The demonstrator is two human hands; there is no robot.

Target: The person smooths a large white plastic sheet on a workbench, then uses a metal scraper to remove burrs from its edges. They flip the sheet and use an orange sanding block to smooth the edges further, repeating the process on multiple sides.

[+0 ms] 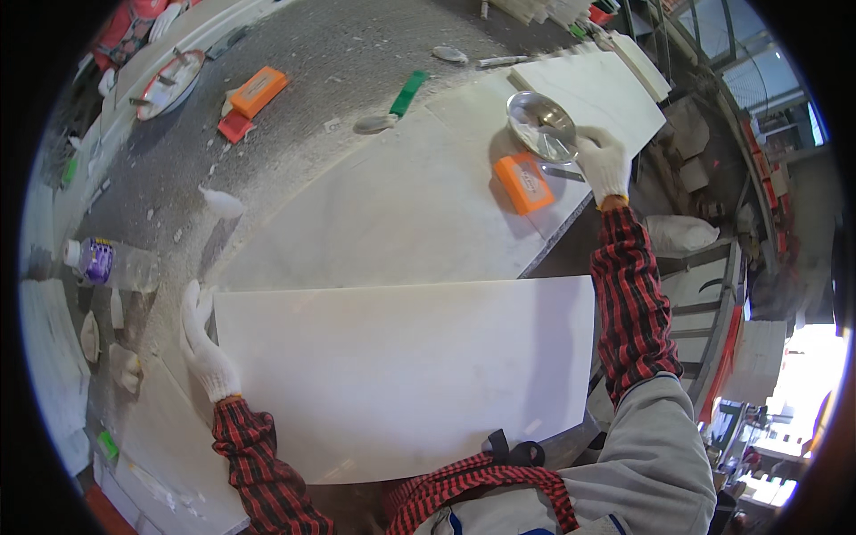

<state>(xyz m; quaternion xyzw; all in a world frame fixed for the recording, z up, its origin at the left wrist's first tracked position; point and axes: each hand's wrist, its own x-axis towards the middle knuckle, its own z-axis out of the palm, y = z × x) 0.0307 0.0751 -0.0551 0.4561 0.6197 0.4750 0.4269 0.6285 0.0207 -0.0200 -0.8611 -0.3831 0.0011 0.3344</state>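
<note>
A white slab [401,383] lies in front of me, its near edge by my body. My left hand [207,348], in a white knit glove, rests along the slab's left edge with its fingers stretched out. Farther off to the right, my right hand [604,162], gloved the same way, has its fingers curled at the right rim of a shiny metal bowl [544,127]. Some pale material sits inside the bowl. A flat metal blade [563,173] lies beside this hand; its other end is hidden. Just left of the blade is an orange box [524,184].
Larger pale stone slabs [357,223] lie beyond the white one on a dusty grey surface. On the left are a plastic bottle [116,265], another orange box [259,91] and an oval dish [169,85]. A green strip [408,94] lies far ahead. Another person [134,31] is at far left.
</note>
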